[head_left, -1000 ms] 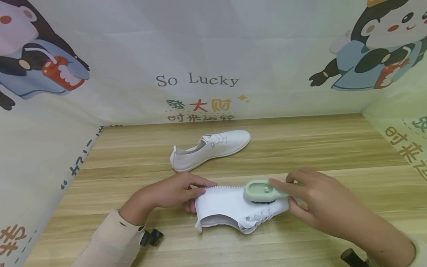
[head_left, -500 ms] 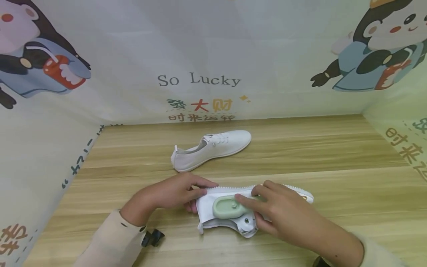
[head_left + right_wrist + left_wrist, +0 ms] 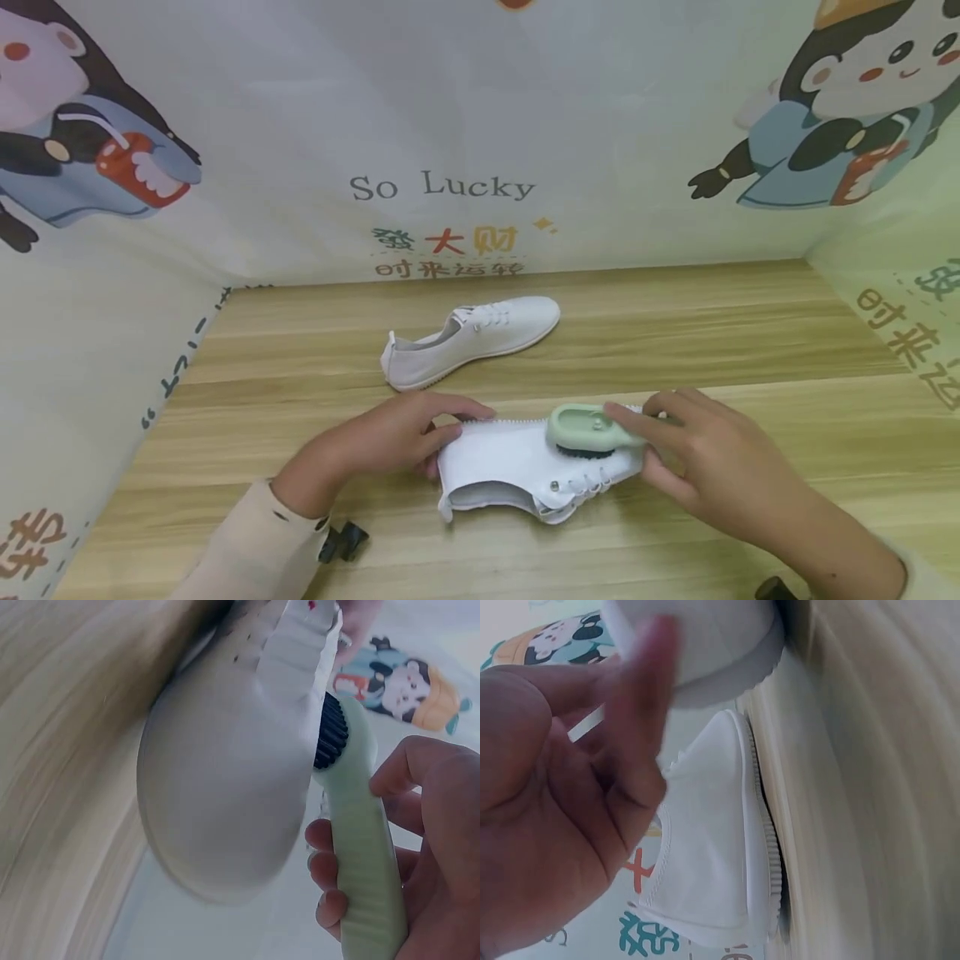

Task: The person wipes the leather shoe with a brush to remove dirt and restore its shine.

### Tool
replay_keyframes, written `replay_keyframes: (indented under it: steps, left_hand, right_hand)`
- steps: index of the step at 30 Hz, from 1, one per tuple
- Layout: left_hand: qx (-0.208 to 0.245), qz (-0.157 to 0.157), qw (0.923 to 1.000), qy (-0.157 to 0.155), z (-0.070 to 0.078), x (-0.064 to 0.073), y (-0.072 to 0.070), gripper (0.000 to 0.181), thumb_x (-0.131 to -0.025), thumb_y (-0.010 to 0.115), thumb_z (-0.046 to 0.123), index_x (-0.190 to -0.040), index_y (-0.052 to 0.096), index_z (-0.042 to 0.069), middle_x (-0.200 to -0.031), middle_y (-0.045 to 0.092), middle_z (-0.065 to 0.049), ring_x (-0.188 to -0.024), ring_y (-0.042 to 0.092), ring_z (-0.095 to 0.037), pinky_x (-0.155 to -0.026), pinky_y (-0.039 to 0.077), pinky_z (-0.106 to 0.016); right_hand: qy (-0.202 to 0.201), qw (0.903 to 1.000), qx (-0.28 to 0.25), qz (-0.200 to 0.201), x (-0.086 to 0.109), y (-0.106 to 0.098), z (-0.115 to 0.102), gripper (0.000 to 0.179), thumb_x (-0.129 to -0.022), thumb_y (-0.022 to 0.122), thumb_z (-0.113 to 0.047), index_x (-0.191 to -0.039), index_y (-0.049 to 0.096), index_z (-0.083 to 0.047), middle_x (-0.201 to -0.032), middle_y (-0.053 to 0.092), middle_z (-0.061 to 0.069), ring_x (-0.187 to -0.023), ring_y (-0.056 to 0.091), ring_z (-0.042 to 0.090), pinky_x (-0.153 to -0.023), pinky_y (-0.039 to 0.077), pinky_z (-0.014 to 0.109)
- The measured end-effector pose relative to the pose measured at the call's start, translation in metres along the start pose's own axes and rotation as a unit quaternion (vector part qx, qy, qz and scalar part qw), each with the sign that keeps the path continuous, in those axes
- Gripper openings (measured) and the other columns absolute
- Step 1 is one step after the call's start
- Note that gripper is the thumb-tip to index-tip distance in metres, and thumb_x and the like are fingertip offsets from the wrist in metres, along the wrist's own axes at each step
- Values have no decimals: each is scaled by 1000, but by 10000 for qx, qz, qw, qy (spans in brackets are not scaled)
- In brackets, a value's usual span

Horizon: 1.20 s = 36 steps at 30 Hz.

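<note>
A white lace-up shoe [image 3: 495, 454] lies on its side at the front middle of the table, its opening toward the person. My left hand [image 3: 397, 437] grips its heel end, thumb and fingers on either side near the sole. In my right hand [image 3: 712, 458] is a pale green shoe brush [image 3: 585, 427], its handle wrapped by the fingers, as the right wrist view shows. The brush's dark bristles [image 3: 331, 733] face the shoe's side, right at the upper near the laces. The toe is partly hidden behind the right hand in the head view.
A second white shoe [image 3: 480, 337] stands upright farther back on the wooden table [image 3: 712, 333]. Printed cloth walls [image 3: 300, 125] rise behind and at both sides. Black camera mounts [image 3: 345, 542] sit at the wrists.
The right hand slid the brush left toward the shoe's heel, then back right toward the toe. The left hand kept its grip on the heel, and the back shoe stayed put.
</note>
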<state>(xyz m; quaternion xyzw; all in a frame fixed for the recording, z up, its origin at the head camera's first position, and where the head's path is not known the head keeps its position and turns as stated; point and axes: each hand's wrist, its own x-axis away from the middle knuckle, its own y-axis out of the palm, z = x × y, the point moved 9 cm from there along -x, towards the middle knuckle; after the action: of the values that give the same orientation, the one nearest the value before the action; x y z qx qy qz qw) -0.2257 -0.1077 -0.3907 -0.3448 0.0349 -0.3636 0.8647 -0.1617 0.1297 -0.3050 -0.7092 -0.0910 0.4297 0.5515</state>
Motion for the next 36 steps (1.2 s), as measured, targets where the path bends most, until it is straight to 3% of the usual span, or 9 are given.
replay_keyframes:
  steps: [3, 8, 12, 16, 20, 23, 26, 30, 36]
  left_hand:
    - [-264, 221, 9990, 267, 8, 0, 0, 37, -103, 48, 0, -130, 63, 20, -119, 66, -2, -53, 59, -7, -53, 53, -27]
    - [-517, 398, 9959, 619, 14, 2, 2, 40, -101, 45, -5, -127, 65, 16, -125, 65, -5, -58, 58, -4, -56, 53, -24]
    - [-1055, 494, 9902, 767, 14, 8, 2, 54, -94, 47, -10, -136, 62, 19, -137, 62, -6, -103, 67, -15, -87, 56, -33]
    - [-1647, 330, 9832, 712, 12, 16, 8, 68, -90, 59, -4, -151, 45, 24, -151, 48, -2, -139, 47, -20, -112, 41, -43]
    - [-1855, 270, 9799, 678, 11, 17, 12, 89, -83, 74, 5, -157, 30, 25, -153, 41, 2, -131, 51, -16, -107, 46, -40]
    - [-1854, 417, 9793, 699, 11, 12, 11, 92, -80, 81, 8, -156, 32, 26, -146, 47, 0, -119, 55, -14, -99, 50, -38]
    - [-1648, 427, 9837, 579, 7, 4, 11, 87, -81, 83, 12, -153, 37, 27, -140, 52, 2, -115, 55, -12, -98, 50, -37]
    - [-1213, 204, 9916, 399, 0, -6, 14, 77, -81, 84, 16, -147, 46, 25, -134, 56, 8, -117, 54, -8, -102, 47, -35]
    - [-973, 118, 9950, 164, -5, -18, 17, 60, -81, 84, 22, -133, 56, 27, -115, 61, 17, -103, 57, -5, -91, 48, -27]
  right_hand:
    - [244, 9997, 81, 51, 4, -6, 12, 48, -75, 64, -13, -121, 73, -22, -92, 63, -2, -77, 52, 8, -58, 44, 23]
    - [530, 9985, 141, 36, 9, -13, 27, 48, -75, 68, -12, -122, 72, -20, -97, 67, 4, -77, 58, 13, -57, 46, 27]
    - [747, 9971, -101, -69, 10, -12, 37, 46, -80, 67, -10, -125, 70, -20, -101, 70, 4, -73, 55, 10, -56, 44, 24]
    - [1076, 9922, -540, -314, 8, -6, 43, 45, -85, 65, -7, -128, 68, -22, -104, 71, 3, -69, 48, 5, -56, 40, 21]
    - [1293, 9821, -1262, -535, 3, 0, 46, 46, -90, 62, -5, -130, 66, -26, -114, 71, 5, -66, 46, 2, -55, 40, 20]
    - [1335, 9728, -1759, -700, 0, 1, 47, 47, -92, 60, -3, -131, 65, -29, -122, 69, 3, -76, 53, 4, -61, 45, 22]
    - [1159, 9663, -2074, -987, -1, 5, 42, 47, -94, 57, -2, -131, 65, -30, -121, 68, -5, -92, 57, 7, -72, 49, 26]
    - [679, 9540, -2481, -1540, 1, 15, 30, 44, -96, 56, -3, -131, 65, -29, -114, 66, -13, -92, 56, 3, -76, 49, 25]
    - [288, 9363, -2752, -2164, 5, 32, 19, 40, -98, 54, -6, -129, 66, -27, -125, 66, -12, -107, 59, 3, -88, 54, 29]
